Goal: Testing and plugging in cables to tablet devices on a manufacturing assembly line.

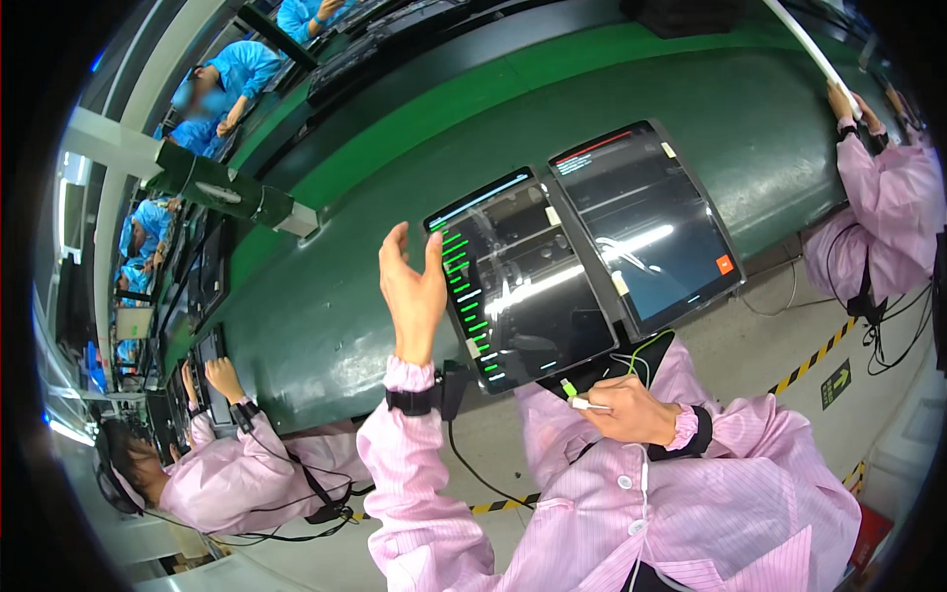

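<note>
From the head view, my left hand (412, 291) is raised with fingers spread apart, fingertips touching the left edge of a dark tablet (518, 281) that shows green bars. A second tablet (646, 222) lies just beside it on the green surface (326, 326). My right hand (636, 407) is pinched closed on a white cable plug (589, 404) with a green tip, near the first tablet's lower edge.
</note>
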`<control>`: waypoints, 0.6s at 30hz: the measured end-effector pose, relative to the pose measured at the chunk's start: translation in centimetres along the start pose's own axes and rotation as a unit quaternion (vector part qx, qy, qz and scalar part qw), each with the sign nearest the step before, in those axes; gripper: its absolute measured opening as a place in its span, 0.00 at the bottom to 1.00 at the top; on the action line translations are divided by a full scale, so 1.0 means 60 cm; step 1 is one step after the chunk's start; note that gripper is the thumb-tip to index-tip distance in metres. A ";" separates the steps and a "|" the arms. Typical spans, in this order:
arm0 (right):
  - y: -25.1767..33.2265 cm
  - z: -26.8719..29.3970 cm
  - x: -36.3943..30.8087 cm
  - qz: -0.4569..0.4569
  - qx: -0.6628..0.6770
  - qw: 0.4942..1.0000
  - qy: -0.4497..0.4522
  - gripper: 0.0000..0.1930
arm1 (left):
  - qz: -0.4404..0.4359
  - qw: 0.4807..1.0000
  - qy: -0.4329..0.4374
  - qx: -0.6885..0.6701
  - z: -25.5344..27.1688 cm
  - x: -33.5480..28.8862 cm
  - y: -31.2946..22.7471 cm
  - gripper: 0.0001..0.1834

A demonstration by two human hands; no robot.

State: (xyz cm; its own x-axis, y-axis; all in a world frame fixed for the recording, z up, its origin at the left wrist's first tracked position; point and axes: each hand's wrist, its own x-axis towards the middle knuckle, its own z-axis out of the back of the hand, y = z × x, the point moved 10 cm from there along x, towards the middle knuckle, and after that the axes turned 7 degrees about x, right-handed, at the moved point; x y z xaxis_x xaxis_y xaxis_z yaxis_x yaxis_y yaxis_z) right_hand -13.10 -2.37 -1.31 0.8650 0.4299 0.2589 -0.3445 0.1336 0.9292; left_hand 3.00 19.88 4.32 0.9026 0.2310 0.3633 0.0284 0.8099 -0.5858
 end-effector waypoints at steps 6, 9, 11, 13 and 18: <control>-0.005 -0.026 0.012 -0.023 -0.001 1.000 -0.018 0.15 | -0.048 0.997 0.049 0.026 -0.033 0.032 0.033 0.28; -0.011 -0.025 0.008 -0.048 -0.006 0.998 -0.047 0.15 | -0.042 0.996 0.081 0.016 -0.049 0.037 0.027 0.29; -0.019 -0.028 0.004 -0.056 -0.010 0.996 -0.065 0.16 | -0.043 0.993 0.114 -0.005 -0.063 0.037 0.020 0.29; -0.027 -0.033 0.003 -0.053 0.025 0.994 -0.096 0.17 | -0.046 0.988 0.145 -0.012 -0.075 0.040 0.022 0.29; -0.044 -0.038 -0.007 -0.115 0.059 0.983 -0.130 0.17 | -0.055 0.980 0.191 0.020 -0.097 0.037 0.015 0.33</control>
State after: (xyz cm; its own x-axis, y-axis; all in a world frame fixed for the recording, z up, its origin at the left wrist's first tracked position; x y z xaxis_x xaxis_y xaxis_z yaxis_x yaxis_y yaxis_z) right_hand -13.38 -0.83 -4.46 0.9844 0.1556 0.0825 -0.0972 0.0893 0.9913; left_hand 7.54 18.00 0.37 0.9902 -0.0710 0.1207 0.1244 0.8411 -0.5263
